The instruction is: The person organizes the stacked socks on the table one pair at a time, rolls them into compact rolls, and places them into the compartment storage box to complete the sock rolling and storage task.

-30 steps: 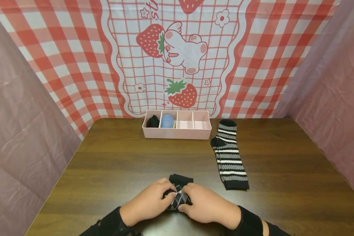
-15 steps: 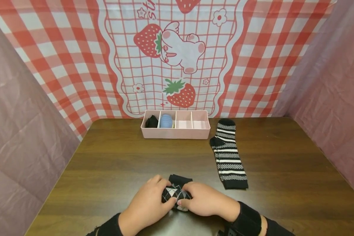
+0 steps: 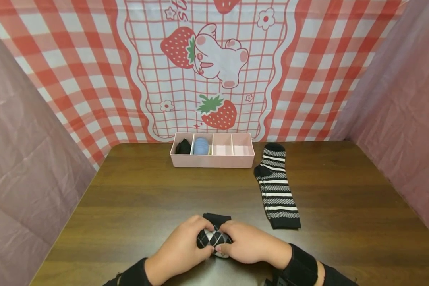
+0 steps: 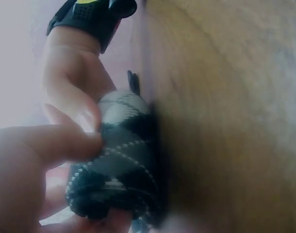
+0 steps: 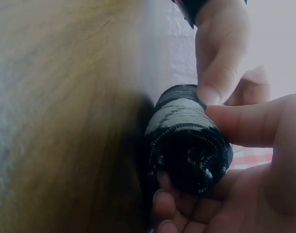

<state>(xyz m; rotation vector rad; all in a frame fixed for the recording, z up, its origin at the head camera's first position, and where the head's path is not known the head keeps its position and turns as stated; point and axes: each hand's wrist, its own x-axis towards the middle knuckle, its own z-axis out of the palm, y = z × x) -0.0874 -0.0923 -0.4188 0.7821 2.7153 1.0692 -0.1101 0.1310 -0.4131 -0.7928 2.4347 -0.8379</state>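
Observation:
A black, grey and white argyle sock (image 3: 214, 238) lies rolled up near the front of the table, its black cuff (image 3: 217, 219) still flat on the far side. My left hand (image 3: 186, 245) grips the roll's left end, thumb on the near side and fingers over the top. From the right, my right hand (image 3: 252, 243) holds the other end in the same way. In the right wrist view the spiral end of the rolled sock (image 5: 186, 141) shows between thumb and fingers. The left wrist view shows both thumbs pressing the roll (image 4: 121, 150) close over the wood.
A pink four-compartment box (image 3: 212, 161) stands at the back, holding a black bundle (image 3: 184, 147) and a blue rolled bundle (image 3: 201, 146) in its two left compartments. Right of it, a black-and-white striped sock (image 3: 278, 190) lies flat on the table (image 3: 128, 198).
The argyle sock has been rolled slightly further toward its cuff, its diamond pattern turning under the fingers. Both hands keep hold of it in nearly the same place.

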